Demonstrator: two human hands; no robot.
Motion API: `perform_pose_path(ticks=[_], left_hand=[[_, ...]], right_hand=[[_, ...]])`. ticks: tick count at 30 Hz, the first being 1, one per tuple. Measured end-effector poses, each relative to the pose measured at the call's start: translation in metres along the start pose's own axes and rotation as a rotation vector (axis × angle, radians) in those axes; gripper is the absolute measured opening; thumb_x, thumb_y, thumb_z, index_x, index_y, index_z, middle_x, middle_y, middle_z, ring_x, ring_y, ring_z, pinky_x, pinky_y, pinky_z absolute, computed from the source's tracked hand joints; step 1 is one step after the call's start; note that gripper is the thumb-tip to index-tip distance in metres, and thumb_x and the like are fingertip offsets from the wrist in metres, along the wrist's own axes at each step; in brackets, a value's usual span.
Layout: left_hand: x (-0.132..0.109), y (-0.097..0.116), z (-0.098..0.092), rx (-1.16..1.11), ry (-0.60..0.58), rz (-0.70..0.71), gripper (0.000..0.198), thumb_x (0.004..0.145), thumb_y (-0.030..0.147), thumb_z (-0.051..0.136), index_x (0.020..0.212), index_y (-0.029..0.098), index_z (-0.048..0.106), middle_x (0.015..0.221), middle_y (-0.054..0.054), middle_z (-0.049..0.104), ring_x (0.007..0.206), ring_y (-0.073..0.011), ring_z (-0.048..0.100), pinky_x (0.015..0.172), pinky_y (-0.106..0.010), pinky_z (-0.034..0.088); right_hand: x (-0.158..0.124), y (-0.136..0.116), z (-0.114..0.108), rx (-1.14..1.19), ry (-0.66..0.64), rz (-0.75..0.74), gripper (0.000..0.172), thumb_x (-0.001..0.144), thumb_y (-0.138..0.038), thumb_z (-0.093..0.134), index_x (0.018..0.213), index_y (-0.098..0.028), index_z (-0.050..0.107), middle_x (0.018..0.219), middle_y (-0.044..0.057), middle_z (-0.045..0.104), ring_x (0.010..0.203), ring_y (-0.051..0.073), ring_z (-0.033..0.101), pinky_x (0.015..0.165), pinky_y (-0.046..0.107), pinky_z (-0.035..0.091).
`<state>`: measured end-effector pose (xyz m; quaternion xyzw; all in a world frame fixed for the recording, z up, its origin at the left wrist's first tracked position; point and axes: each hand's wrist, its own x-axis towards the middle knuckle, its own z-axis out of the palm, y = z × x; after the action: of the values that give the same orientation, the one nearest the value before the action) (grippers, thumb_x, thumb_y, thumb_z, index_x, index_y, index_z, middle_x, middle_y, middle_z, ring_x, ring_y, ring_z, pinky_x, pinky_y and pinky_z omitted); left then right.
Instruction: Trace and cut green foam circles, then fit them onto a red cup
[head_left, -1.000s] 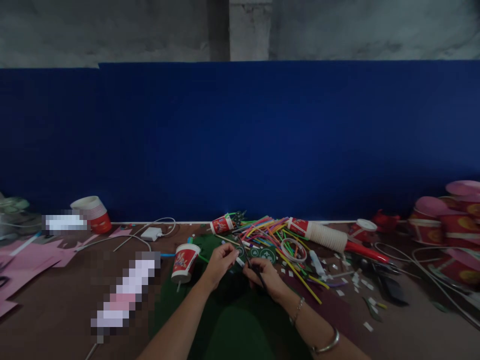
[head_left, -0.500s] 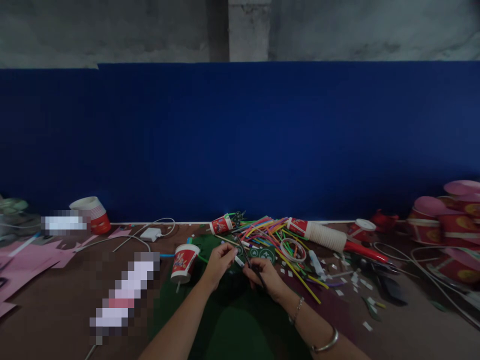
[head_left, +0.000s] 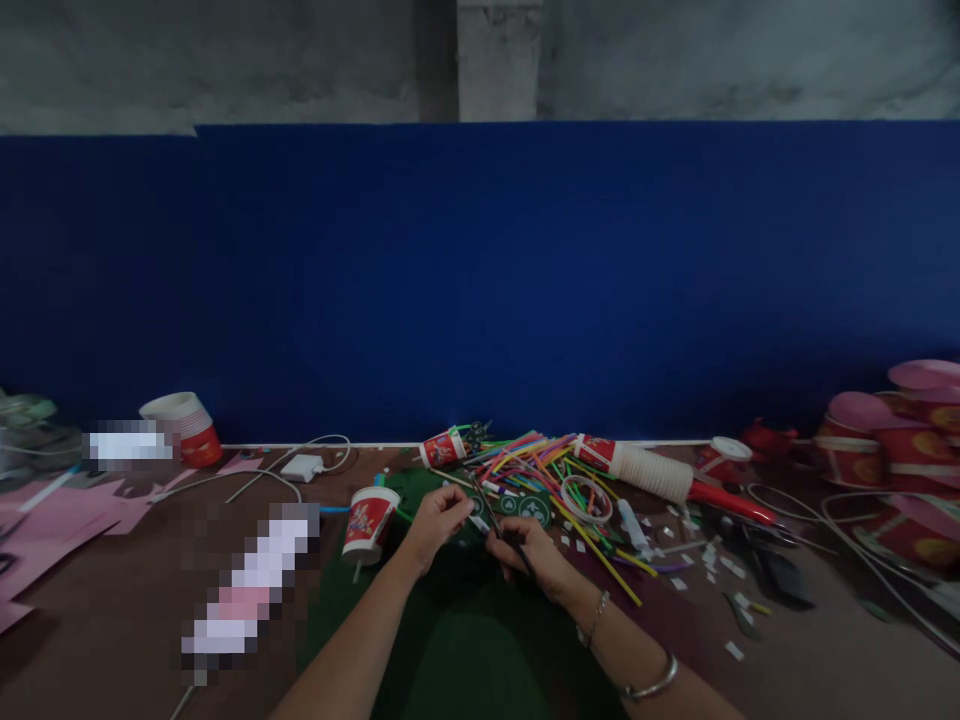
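My left hand (head_left: 441, 525) is closed, its thumb and fingertips pinching a small white strip (head_left: 478, 523). Facing it, my right hand (head_left: 534, 558) is wrapped round dark scissors (head_left: 517, 550), whose blades point up and away beside the strip. Both hands are above a dark green mat. A red and white paper cup (head_left: 371, 525) with a straw through its base lies tilted left of my left hand. Just beyond the hands, a heap of coloured straws (head_left: 529, 458) spreads out, with a roll of tape (head_left: 587, 500) on its right side.
A long stack of paper cups (head_left: 652, 472) lies on its side at the back right. White scraps (head_left: 735, 570) litter the table near a black object (head_left: 776, 570). Pink paper (head_left: 60, 530) and an adapter (head_left: 301, 467) with cables are on the left. Decorated red cups (head_left: 855, 445) crowd the far right.
The scissor blades look spread wider apart near the white strip. Both hands have stayed almost in place, and the things on the table have not moved.
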<state>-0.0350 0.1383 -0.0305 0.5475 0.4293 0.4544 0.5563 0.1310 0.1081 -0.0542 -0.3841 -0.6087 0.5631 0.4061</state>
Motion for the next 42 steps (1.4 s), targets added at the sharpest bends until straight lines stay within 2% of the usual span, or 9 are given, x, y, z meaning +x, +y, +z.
perform_pose_path(ticks=[9, 17, 25, 36, 42], left_hand=[[-0.0035, 0.0054, 0.0034, -0.021, 0.03, -0.007, 0.032, 0.06, 0.041, 0.068, 0.058, 0.016, 0.048, 0.043, 0.008, 0.04, 0.035, -0.0019, 0.027, 0.037, -0.017, 0.012], [-0.0019, 0.0012, 0.0027, -0.004, 0.053, 0.028, 0.028, 0.063, 0.04, 0.065, 0.062, 0.015, 0.051, 0.048, 0.005, 0.05, 0.033, -0.0015, 0.027, 0.036, -0.017, 0.013], [-0.0022, 0.0028, 0.0009, 0.017, 0.017, 0.001, 0.025, 0.064, 0.035, 0.064, 0.062, 0.015, 0.049, 0.044, 0.007, 0.048, 0.034, -0.0018, 0.029, 0.037, -0.016, 0.015], [-0.005, 0.0076, 0.0017, -0.012, 0.007, -0.01, 0.031, 0.06, 0.039, 0.067, 0.059, 0.016, 0.047, 0.043, 0.008, 0.045, 0.033, -0.0011, 0.027, 0.037, -0.017, 0.013], [-0.0023, 0.0034, -0.0018, -0.009, -0.001, 0.007, 0.028, 0.062, 0.037, 0.065, 0.06, 0.016, 0.047, 0.043, 0.007, 0.047, 0.032, -0.0011, 0.026, 0.037, -0.017, 0.012]], right_hand=[[0.0006, -0.0004, 0.002, -0.017, 0.022, 0.015, 0.035, 0.065, -0.047, 0.067, 0.06, -0.016, 0.051, 0.041, -0.008, 0.044, 0.034, 0.006, 0.039, 0.037, 0.017, 0.026], [-0.0009, -0.0035, 0.0016, -0.004, 0.016, 0.023, 0.036, 0.064, -0.048, 0.067, 0.061, -0.016, 0.051, 0.042, -0.008, 0.043, 0.034, 0.006, 0.041, 0.037, 0.018, 0.028], [0.0005, 0.0028, 0.0015, -0.015, -0.01, 0.036, 0.033, 0.065, -0.046, 0.067, 0.065, -0.016, 0.053, 0.042, -0.007, 0.047, 0.035, 0.006, 0.042, 0.036, 0.016, 0.027], [0.001, 0.0054, 0.0003, -0.025, -0.014, 0.064, 0.033, 0.065, -0.045, 0.067, 0.065, -0.016, 0.053, 0.04, -0.008, 0.044, 0.033, 0.006, 0.041, 0.034, 0.016, 0.025], [0.0006, 0.0055, -0.0009, -0.009, -0.028, 0.044, 0.032, 0.064, -0.045, 0.068, 0.066, -0.016, 0.054, 0.044, -0.007, 0.046, 0.036, 0.006, 0.044, 0.036, 0.016, 0.027]])
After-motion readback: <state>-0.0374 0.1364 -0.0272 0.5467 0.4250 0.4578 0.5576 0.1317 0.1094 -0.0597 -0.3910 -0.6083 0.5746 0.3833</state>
